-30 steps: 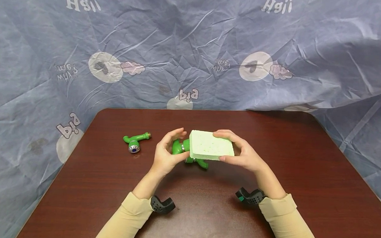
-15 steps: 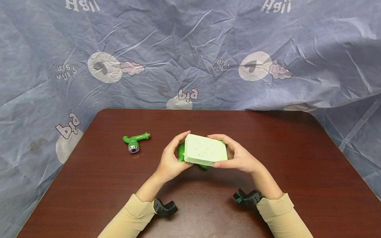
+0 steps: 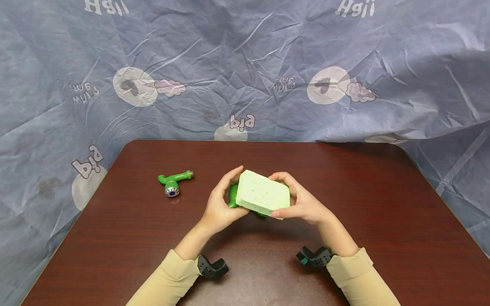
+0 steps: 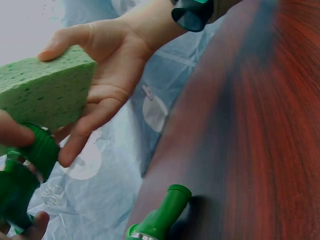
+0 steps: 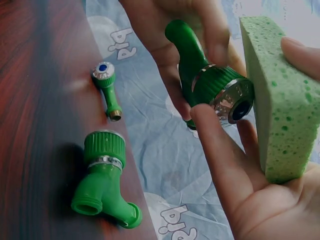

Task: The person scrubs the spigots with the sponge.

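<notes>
My left hand (image 3: 219, 205) grips a green plastic faucet (image 5: 222, 82) with a ribbed knob and a silver, blue-centred cap. In the head view only a sliver of this faucet shows beside the sponge. A pale green, pitted sponge (image 3: 263, 193) is held by my right hand (image 3: 307, 204), thumb on one face and fingers on the other. The sponge lies up against the knob's cap in the right wrist view, its far end tilted. Both hands are above the table, close together.
Beneath the hands a second green faucet (image 5: 105, 185) lies on the brown table (image 3: 360, 229), mostly hidden in the head view. A third green faucet (image 3: 172, 185) lies at the table's left. Behind the table hangs a wrinkled blue printed cloth (image 3: 248, 72).
My left hand has moved right with the faucet and my right hand slightly left with the sponge. The sponge now slants more, its right end lower, and covers more of the faucet.
</notes>
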The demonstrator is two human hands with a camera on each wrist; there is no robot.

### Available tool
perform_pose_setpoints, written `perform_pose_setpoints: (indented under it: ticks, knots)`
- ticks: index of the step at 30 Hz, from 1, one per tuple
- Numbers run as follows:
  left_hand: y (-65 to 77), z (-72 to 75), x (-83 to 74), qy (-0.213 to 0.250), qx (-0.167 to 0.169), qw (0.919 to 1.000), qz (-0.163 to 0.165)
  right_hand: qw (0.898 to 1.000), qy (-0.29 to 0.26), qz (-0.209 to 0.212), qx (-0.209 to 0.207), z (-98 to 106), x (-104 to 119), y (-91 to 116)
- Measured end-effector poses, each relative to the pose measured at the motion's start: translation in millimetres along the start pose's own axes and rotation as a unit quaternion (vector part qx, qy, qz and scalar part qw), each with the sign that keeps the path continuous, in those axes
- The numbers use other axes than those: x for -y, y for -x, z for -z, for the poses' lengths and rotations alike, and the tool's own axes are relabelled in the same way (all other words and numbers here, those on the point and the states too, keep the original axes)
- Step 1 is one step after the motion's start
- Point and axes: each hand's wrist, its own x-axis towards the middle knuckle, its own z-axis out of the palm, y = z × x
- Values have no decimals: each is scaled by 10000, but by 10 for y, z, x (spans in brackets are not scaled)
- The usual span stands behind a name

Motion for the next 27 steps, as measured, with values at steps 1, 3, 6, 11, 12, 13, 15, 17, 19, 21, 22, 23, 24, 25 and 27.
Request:
perform_pose_setpoints:
  ticks: [1,3,6,11,12,13,15,17,19,21,22,23,24,25,27]
  knots:
    - [1,10,35,120,9,9999,-15,10000,-16,-18,-31,3,-2,1]
    - [-5,24,38,364,25,9993,-36,10000,-8,2,-41,14,1,3]
    - [-20,36,31,639,-24,9979,-65,10000,17,31,-61,45,2,9]
    - [-38,43,18,1029,-278,9943,31,9999,-17,61,-126,75,24,22]
    - [-42,42,14,1085,-358,9934,71,9999,-21,56,-141,78,27,23]
    - [-45,40,7,1138,-447,9924,108,9999,-17,53,-143,80,29,23]
    - [-53,35,-8,1222,-620,9904,169,9999,-19,41,-145,84,26,22]
    - [-58,33,-20,1226,-774,9892,207,9999,-16,7,-159,86,20,21]
    - [-64,32,-33,1183,-917,9884,264,9998,-24,-11,-188,85,11,20]
    - [-69,33,-36,1146,-1037,9874,347,9998,-44,-29,-209,86,-3,18]
    - [-71,35,-38,1125,-1091,9869,393,9997,-59,-42,-212,86,-13,17]
    - [-74,36,-40,1128,-1136,9861,441,9997,-75,-53,-210,86,-22,16]
    - [-74,37,-42,1140,-1180,9852,500,9997,-93,-60,-203,86,-29,15]
    - [-74,38,-41,1168,-1210,9842,551,9997,-112,-67,-195,86,-37,15]
    - [-72,37,-48,1204,-1250,9827,649,9997,-152,-78,-180,85,-47,15]
